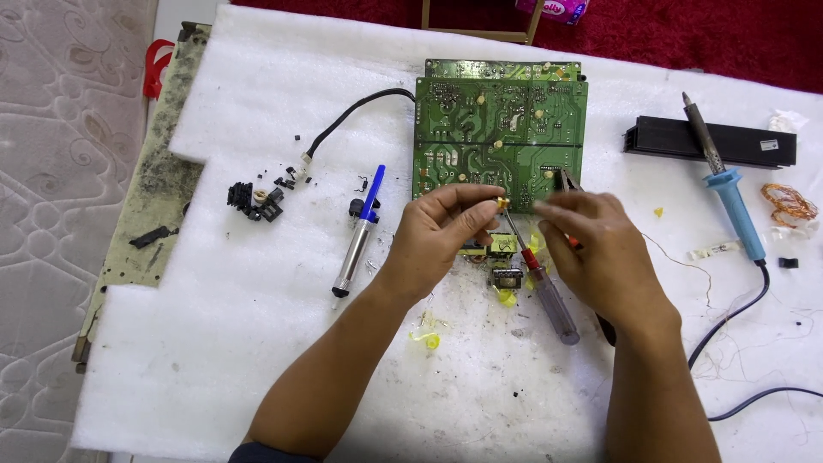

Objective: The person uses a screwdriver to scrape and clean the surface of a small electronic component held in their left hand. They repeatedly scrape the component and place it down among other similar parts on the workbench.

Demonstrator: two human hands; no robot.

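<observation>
Small yellow-wrapped component [501, 203], pinched between thumb and forefinger of the left hand [441, 233], sits above the middle of the white foam sheet [257, 343], just in front of the near edge of the green circuit boards [500, 141]. It shows as a tiny gold-yellow piece at the fingertips; finer detail cannot be made out.

The left forearm comes up from the near edge, wrist bent, fingers curled narrowly around the piece. The right hand [596, 249] angles in from the near right, fingers closed on a slim tool [566, 180] with an orange-red grip, its dark tip pointing toward the boards just beside the component.

Counted on the sheet: 2 green circuit boards, one stacked partly over the other at the far edge; 1 screwdriver [540, 287] with a clear handle lying beneath the hands; 1 blue-topped desoldering pump [358, 236] left of centre; 1 blue-handled soldering iron [729, 193] toward the right edge; 1 black finned bar [710, 142] at the far right; 1 coil of copper wire [787, 203] at the right edge; 2 small transformers [504, 261] below the left hand.
</observation>
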